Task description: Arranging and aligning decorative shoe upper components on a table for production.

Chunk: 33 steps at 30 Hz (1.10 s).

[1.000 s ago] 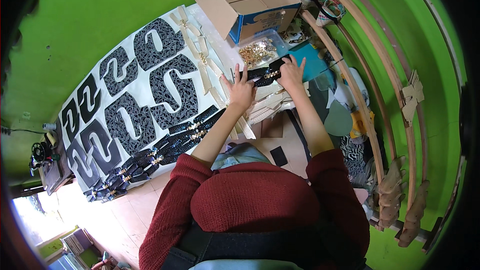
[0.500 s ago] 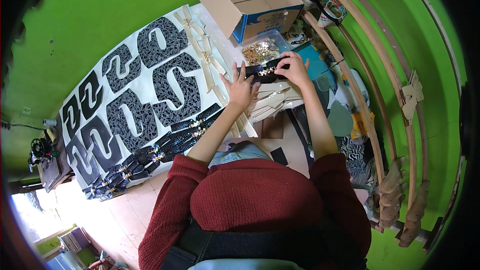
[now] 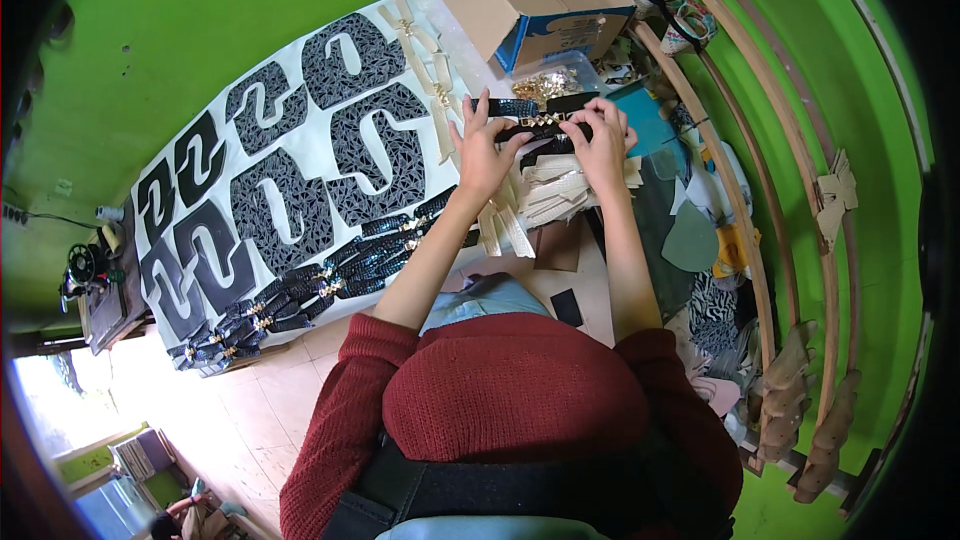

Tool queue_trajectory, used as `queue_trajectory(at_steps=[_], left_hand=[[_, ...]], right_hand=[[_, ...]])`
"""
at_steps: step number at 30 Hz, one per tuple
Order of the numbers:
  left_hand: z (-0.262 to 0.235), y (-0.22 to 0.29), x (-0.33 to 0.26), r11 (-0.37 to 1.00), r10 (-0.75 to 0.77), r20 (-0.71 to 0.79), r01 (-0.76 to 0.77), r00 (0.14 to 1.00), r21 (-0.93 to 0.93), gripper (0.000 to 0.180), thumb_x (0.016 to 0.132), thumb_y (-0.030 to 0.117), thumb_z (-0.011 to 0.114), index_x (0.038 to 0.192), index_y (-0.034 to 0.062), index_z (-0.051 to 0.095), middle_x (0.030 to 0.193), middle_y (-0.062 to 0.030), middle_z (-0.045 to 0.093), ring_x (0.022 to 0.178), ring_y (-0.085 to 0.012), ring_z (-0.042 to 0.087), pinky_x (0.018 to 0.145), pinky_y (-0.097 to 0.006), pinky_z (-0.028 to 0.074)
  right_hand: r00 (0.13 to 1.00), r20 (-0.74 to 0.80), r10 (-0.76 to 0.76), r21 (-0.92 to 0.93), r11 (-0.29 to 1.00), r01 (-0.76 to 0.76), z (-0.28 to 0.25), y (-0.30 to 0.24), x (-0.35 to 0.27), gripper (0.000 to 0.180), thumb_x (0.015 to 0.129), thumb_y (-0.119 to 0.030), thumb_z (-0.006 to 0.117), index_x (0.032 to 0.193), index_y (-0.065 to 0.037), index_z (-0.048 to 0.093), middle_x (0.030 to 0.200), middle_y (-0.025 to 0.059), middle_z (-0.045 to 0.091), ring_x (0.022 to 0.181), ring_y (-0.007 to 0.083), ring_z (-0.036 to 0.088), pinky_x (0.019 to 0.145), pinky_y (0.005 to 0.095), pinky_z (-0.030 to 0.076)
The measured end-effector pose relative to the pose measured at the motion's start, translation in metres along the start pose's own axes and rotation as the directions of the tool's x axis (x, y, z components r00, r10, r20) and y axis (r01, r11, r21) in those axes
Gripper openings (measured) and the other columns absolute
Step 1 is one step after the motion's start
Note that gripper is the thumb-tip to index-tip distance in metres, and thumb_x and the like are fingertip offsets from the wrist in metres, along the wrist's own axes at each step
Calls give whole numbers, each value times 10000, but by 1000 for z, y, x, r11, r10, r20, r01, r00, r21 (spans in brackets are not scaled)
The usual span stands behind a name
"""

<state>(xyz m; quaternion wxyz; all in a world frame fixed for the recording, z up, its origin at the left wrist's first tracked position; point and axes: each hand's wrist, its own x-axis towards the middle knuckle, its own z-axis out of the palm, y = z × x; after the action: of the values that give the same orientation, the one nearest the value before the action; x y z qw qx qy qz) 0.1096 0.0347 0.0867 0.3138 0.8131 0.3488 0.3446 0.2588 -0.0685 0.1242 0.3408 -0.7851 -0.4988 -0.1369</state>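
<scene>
A black strap with a gold metal ornament [image 3: 543, 121] lies between my hands, just in front of a clear tray of gold pieces [image 3: 545, 85]. My left hand [image 3: 485, 158] grips it at the left, thumb along the near edge and fingers at the far side. At the right, my right hand [image 3: 603, 145] pinches the strap beside the ornament with bent fingers. Several pale cream strips [image 3: 560, 190] are heaped below the hands. More black straps with gold ornaments [image 3: 330, 285] lie in a row along the table's near edge.
Black patterned cut-out pieces [image 3: 375, 150] cover the white sheet on the left. An open cardboard box [image 3: 540, 0] stands behind the tray. Cream strips with gold ornaments [image 3: 441, 95] line the sheet's right side. Teal material [image 3: 645, 125] and curved wooden rails [image 3: 720, 140] are at right.
My left hand has gone from spread fingers to gripping the strap by its ornament. My right hand has shifted slightly right and nearer. The view has shifted a little.
</scene>
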Motion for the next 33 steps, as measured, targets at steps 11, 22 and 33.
queue_trajectory(at_steps=[11,22,33], left_hand=[[-77,-12,-48,996,75,-233,-62,970,65,181,705,174,742,856,78,721,1162,-101,566,964,-256,536,869,-383,357],[-196,-75,-119,902,-395,111,408,912,-143,188,767,119,723,925,17,704,882,-102,698,774,-136,653,695,-259,488],[-315,-156,-210,675,-364,140,364,921,-642,146,826,2,656,880,31,524,914,-62,658,864,-90,604,806,-227,468]], right_hand=[[989,123,76,220,970,-102,22,-67,-46,171,775,-244,701,831,-82,693,836,29,674,780,205,630,803,342,342],[977,213,-28,407,911,-63,67,-174,-105,172,791,-289,678,817,-121,706,834,-5,660,861,184,579,891,427,242],[980,185,76,343,929,-137,97,-326,-188,153,791,-290,690,848,-149,712,857,-25,672,872,155,584,939,447,213]])
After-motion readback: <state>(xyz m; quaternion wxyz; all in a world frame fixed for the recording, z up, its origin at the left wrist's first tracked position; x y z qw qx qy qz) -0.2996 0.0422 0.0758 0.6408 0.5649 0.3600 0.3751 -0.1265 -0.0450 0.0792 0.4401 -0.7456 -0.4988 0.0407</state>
